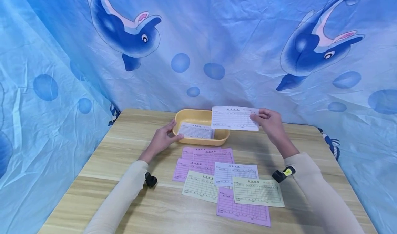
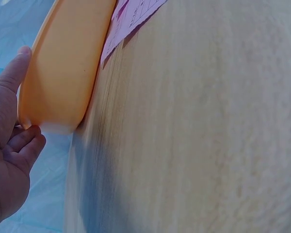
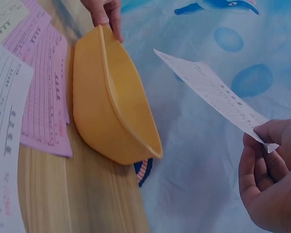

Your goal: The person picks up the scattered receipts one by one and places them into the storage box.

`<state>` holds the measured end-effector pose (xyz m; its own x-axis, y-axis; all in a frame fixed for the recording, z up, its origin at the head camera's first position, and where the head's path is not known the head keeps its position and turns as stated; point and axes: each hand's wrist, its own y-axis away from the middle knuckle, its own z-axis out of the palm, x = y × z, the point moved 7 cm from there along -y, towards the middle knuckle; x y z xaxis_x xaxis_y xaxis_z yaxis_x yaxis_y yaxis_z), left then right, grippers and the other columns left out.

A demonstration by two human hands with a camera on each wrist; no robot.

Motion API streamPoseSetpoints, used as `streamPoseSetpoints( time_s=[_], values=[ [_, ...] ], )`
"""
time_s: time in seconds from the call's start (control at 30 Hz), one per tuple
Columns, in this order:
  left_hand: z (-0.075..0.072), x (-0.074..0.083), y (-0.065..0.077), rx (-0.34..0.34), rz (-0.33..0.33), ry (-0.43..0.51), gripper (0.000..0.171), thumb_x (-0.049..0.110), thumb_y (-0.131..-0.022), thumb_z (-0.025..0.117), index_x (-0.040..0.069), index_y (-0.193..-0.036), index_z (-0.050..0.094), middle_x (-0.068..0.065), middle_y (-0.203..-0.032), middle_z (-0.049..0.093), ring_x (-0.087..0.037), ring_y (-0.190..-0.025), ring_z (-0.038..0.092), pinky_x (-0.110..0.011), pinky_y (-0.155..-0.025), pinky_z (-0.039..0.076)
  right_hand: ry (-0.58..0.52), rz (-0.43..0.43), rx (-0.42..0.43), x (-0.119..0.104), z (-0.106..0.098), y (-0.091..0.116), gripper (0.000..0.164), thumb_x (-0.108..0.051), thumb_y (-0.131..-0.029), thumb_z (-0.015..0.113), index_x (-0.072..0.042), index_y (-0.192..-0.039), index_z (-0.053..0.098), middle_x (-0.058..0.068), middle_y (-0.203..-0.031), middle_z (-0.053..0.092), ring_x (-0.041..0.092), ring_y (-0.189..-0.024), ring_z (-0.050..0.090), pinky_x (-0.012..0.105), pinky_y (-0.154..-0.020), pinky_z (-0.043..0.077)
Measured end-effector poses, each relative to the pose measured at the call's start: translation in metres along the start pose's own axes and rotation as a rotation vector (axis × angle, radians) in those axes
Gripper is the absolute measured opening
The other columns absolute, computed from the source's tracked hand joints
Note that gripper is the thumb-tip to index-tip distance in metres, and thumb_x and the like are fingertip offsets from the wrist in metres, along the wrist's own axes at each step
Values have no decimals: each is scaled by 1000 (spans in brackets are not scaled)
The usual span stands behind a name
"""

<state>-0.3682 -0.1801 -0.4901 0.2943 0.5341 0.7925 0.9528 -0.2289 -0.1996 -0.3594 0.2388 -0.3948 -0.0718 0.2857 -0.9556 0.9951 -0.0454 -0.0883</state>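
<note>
A white printed form slip (image 1: pixel 229 119) is pinched at its right end between the thumb and fingers of my right hand (image 1: pixel 271 124). It hangs in the air over the right part of a yellow plastic bin (image 1: pixel 203 142). My left hand (image 1: pixel 162 137) grips the bin's left end, thumb at the front and fingers round the far side. Inside the bin lies another white slip (image 1: pixel 196 131). In the right wrist view the held slip (image 3: pixel 211 92) bends slightly, apart from the bin (image 3: pixel 94 107).
In front of the bin, loose slips overlap on the wooden table (image 1: pixel 139 206): pink slips (image 1: pixel 243 210), green slips (image 1: pixel 258 192) and a white slip (image 1: pixel 235 173). A blue dolphin-print cloth (image 1: pixel 198 37) hangs behind the table.
</note>
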Motion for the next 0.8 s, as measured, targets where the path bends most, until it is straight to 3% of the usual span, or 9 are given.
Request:
streamPoseSetpoints(
  time_s=[0.3, 0.6, 0.8],
  values=[
    [0, 0, 0, -6, -15, 10, 95, 49, -83, 82, -4, -151, 40, -16, -165, 28, -31, -145, 43, -37, -116, 43, -7, -9, -15, -7, 26, -21, 37, -16, -95, 74, 6, -123, 66, -9, -90, 73, 5, -81, 70, 17, -72, 61],
    [1, 0, -2, -9, -3, 3, 96, 49, -83, 82, -3, -152, 40, -18, -165, 28, -33, -144, 43, -36, -115, 44, -52, 24, -49, -1, 61, -35, 40, -15, -94, 76, 6, -127, 65, 20, -115, 73, 6, -83, 71, 19, -75, 62],
    [1, -2, -2, -3, -6, 4, 96, 47, -82, 83, -3, -152, 40, -19, -164, 29, -32, -145, 43, -34, -114, 44, -69, 77, -57, 5, 84, -37, 39, -17, -93, 77, 3, -126, 67, 22, -118, 72, 11, -87, 71, 22, -76, 62]
  ],
)
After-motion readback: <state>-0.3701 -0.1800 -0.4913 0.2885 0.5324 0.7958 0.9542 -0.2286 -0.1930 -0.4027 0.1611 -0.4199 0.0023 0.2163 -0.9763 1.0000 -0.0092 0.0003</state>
